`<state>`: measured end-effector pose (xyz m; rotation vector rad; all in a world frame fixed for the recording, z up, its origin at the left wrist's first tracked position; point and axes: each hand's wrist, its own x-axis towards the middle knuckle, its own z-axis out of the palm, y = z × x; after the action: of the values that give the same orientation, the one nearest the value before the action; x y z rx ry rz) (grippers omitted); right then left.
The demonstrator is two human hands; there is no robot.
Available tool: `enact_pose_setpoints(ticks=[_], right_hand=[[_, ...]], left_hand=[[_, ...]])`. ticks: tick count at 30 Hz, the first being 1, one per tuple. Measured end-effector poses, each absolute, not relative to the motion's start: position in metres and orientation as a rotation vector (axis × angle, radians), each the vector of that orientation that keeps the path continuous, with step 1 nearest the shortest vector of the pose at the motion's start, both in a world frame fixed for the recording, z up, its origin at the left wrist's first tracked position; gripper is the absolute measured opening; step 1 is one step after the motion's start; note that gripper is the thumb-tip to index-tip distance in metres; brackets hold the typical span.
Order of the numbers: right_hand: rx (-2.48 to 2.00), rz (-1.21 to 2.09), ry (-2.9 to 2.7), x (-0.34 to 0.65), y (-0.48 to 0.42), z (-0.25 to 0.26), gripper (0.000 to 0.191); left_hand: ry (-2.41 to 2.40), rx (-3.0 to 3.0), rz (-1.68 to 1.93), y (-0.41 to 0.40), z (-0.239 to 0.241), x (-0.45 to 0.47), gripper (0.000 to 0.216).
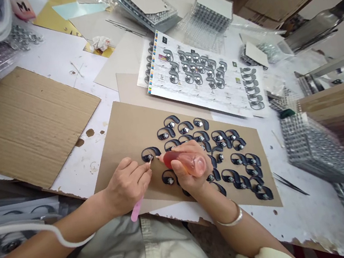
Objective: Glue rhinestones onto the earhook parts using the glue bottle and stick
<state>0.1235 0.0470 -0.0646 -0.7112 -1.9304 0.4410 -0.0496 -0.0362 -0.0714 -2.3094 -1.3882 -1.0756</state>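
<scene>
My left hand (pixel 127 184) is closed around a thin pink-handled stick (pixel 137 210), whose tip touches a black hook-shaped piece (pixel 150 154) with a shiny stud. My right hand (pixel 188 166) is wrapped around a small reddish squeeze bottle (pixel 184 162), its nozzle pointing at the same piece. Both hands rest over a brown card sheet (pixel 125 128) that carries several such black pieces.
A printed sheet (pixel 218 90) with more black pieces lies behind. A corrugated cardboard sheet (pixel 22 123) lies to the left. Trays of shiny studs (pixel 314 149) stand to the right, tweezers (pixel 290 184) lie beside the card, and boxes and plastic packs crowd the back.
</scene>
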Motion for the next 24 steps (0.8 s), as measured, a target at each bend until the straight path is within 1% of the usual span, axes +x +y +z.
enact_pose_setpoints(ticks=[3, 10, 24], right_hand=[[-0.702, 0.445, -1.935, 0.1236, 0.0458, -0.0636, 0.018], [-0.637, 0.441, -1.929, 0.1246, 0.0451, -0.0647, 0.021], [-0.624, 0.433, -1.933, 0.124, 0.0437, -0.0624, 0.019]], left_hand=[[-1.405, -2.319, -1.092, -0.0366, -0.0732, -0.0496, 0.015], [-1.447, -2.345, -1.191, -0.0361, -0.0814, -0.0536, 0.011], [-1.559, -2.369, -1.393, -0.0317, -0.0729, -0.059, 0.012]])
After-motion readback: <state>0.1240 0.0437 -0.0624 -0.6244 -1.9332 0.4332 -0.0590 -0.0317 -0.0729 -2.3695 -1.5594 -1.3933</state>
